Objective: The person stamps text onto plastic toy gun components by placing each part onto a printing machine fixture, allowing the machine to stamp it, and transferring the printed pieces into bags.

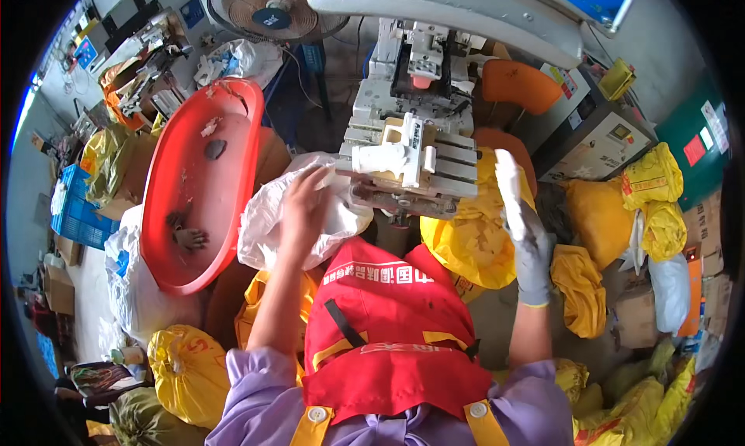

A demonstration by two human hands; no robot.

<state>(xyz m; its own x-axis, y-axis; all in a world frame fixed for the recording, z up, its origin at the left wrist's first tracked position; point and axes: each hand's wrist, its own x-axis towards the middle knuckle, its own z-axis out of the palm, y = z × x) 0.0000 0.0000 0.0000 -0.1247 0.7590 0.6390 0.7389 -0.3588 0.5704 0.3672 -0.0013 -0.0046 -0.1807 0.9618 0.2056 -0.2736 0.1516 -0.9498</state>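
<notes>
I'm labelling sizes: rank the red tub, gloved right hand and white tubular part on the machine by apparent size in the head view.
1. Red tub, clearly largest
2. Gloved right hand
3. White tubular part, smallest

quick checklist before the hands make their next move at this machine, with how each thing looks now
White part on the beige fixture: ok, lying on top.
White part firmly seated: cannot tell.
Left hand away from the white part: ok, near the white bag.
Right hand away from the fixture: ok, off to its right.
Both hands gloved: not ok, grey glove on the right only.
</notes>
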